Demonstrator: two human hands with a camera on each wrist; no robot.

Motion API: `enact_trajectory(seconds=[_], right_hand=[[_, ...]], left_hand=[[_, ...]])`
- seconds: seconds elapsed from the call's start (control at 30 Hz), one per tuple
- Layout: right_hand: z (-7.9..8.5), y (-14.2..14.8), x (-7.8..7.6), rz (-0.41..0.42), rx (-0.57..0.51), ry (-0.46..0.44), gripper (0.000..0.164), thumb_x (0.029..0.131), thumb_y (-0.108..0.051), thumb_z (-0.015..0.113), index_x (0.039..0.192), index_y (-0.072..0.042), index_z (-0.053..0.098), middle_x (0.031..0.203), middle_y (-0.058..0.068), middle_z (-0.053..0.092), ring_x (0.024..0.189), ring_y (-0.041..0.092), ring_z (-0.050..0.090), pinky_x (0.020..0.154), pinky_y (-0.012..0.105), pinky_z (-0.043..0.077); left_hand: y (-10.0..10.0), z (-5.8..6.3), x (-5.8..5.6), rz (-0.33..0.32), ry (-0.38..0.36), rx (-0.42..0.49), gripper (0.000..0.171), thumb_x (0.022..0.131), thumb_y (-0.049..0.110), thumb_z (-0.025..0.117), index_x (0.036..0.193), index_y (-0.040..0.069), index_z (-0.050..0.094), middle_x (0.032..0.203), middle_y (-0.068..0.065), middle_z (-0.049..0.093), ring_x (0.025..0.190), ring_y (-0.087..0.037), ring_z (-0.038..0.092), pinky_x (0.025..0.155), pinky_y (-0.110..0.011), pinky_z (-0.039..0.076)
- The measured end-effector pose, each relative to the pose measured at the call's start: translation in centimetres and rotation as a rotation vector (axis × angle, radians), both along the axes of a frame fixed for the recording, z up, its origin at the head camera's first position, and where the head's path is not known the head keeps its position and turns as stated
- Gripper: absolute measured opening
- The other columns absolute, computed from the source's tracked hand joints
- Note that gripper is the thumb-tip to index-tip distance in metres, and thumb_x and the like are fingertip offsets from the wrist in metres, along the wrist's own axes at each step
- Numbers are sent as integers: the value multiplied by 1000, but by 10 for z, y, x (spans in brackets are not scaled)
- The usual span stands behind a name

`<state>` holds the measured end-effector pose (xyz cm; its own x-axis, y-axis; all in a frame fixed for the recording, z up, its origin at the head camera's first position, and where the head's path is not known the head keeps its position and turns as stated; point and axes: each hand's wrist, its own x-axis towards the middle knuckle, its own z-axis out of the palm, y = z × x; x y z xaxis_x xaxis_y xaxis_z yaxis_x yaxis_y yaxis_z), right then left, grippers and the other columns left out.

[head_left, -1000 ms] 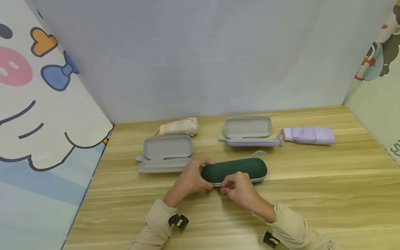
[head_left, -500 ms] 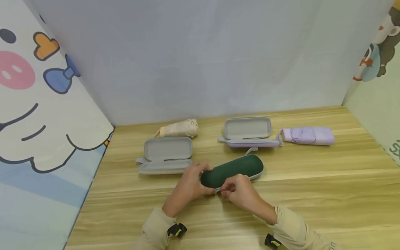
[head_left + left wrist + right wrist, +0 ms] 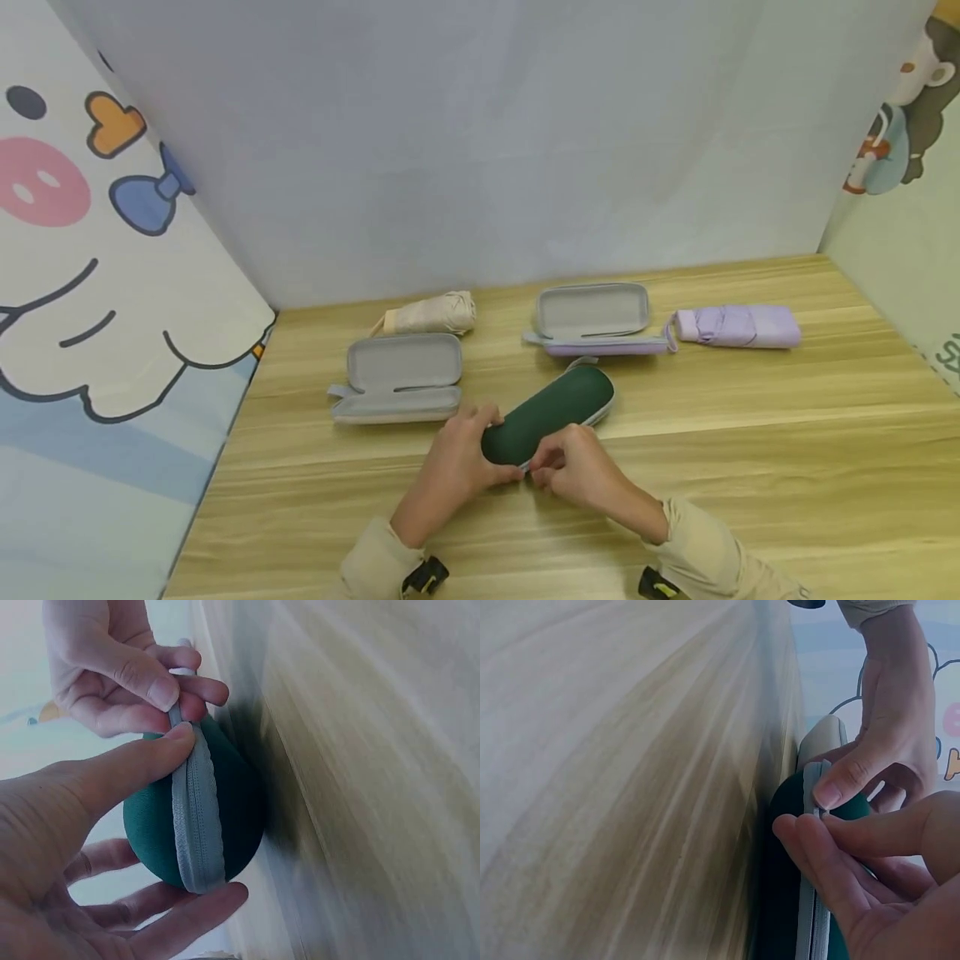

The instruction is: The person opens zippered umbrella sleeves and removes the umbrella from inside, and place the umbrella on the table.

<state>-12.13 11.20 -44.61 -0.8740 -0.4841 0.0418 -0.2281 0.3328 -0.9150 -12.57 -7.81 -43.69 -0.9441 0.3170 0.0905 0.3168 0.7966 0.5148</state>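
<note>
A dark green zip case (image 3: 553,415) with a grey zip edge lies slanted on the table, its far end pointing away to the right. My left hand (image 3: 452,461) grips the near left end, thumb on the zip band and fingers round the other side. In the left wrist view the zip teeth (image 3: 196,817) run closed round this end. My right hand (image 3: 581,464) pinches the zipper pull (image 3: 175,714) between thumb and forefinger, right beside the left thumb. A grey loop strap (image 3: 581,363) sticks out at the case's far end.
Behind my left hand, a cream case (image 3: 397,414) stands open with its grey lid up; a beige folded umbrella (image 3: 431,315) lies behind it. Farther right are an open purple case (image 3: 607,348) and a purple folded umbrella (image 3: 738,326). A pale wall (image 3: 525,150) borders the table's back.
The green case has turned counterclockwise: its far end swung back and left, its near end came toward me. My left hand moved slightly nearer with it; the right hand keeps its pinch.
</note>
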Motion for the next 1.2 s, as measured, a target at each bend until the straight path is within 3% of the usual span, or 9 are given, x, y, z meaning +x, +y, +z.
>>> enact_trajectory(seconds=[0.43,0.57,0.73,0.83,1.03,1.2], right_hand=[[-1,5,-1,62,1,-21,16,74,18,64,70,3,68,66,7,66,57,19,65,51,20,51],[-1,8,-1,52,-9,-23,16,74,19,63,69,4,68,66,7,66,57,19,65,51,21,51],[0,10,-1,57,2,-34,16,73,19,62,70,5,67,66,7,65,57,19,65,51,21,51],[0,11,-2,54,9,-39,15,73,19,62,71,6,67,67,7,65,58,19,65,51,21,51],[-1,10,-1,65,8,-25,15,73,19,62,71,5,67,68,6,65,58,21,66,51,20,51],[0,10,-1,59,22,-3,16,72,19,63,71,4,67,67,5,65,58,19,65,51,19,50]], left_hand=[[7,0,19,106,26,-75,63,59,41,89,93,9,47,79,-4,47,63,-17,49,53,-30,43],[5,3,19,82,-46,-75,63,62,44,87,95,8,47,80,-3,47,64,-16,48,54,-30,42],[-3,20,2,-71,-190,33,61,74,38,81,119,6,55,110,-12,56,94,-28,57,75,-41,49],[0,26,-12,-149,-185,62,57,79,33,77,128,13,55,123,-12,53,107,-30,53,85,-45,47],[14,24,-31,-227,-138,-69,51,77,29,79,123,23,59,120,-8,51,106,-25,50,84,-42,45],[19,22,-38,-233,-137,-113,52,72,28,82,118,27,58,112,-5,50,97,-22,49,78,-38,45]])
